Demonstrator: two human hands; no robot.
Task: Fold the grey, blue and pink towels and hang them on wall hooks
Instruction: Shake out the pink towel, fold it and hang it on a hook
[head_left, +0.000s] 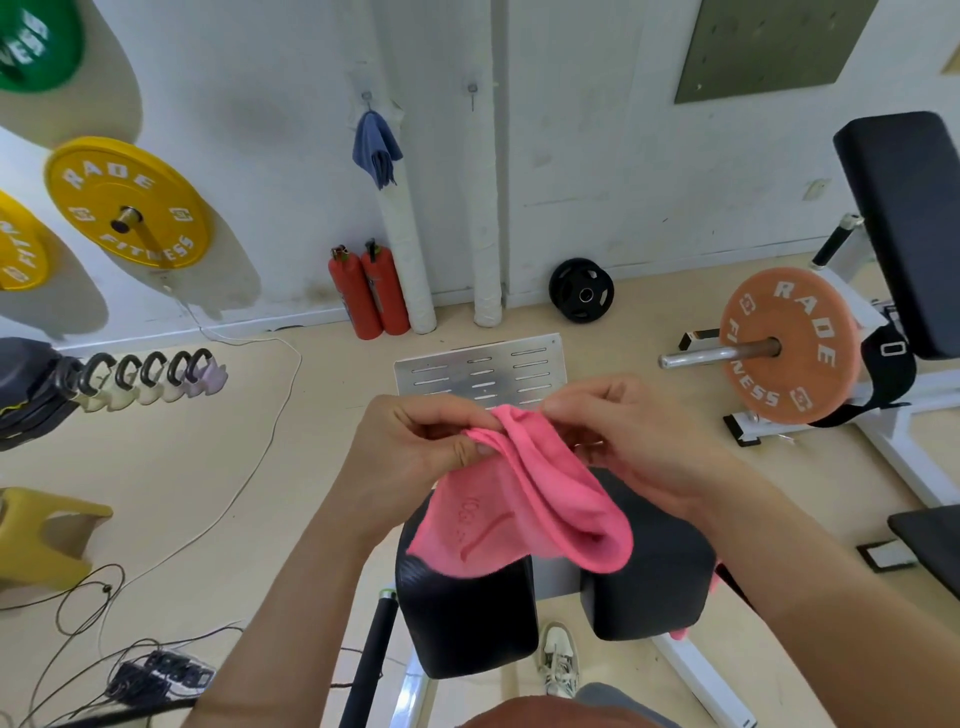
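Observation:
A pink towel (524, 509) hangs folded between my two hands, above two black pads. My left hand (415, 447) pinches its top edge on the left side. My right hand (628, 441) grips the top edge on the right, close to the left hand. A blue towel (376, 148) hangs on a wall hook (367, 96) straight ahead. A second wall hook (472, 89) to its right is bare. No grey towel shows in view.
Black machine pads (467, 618) sit below the towel, with a metal footplate (483, 371) beyond. Two red fire extinguishers (369, 293) and white padded pipes stand at the wall. Yellow weight plates (130, 202) hang left; an orange plate (787, 343) and bench stand right. Cables lie on the floor at left.

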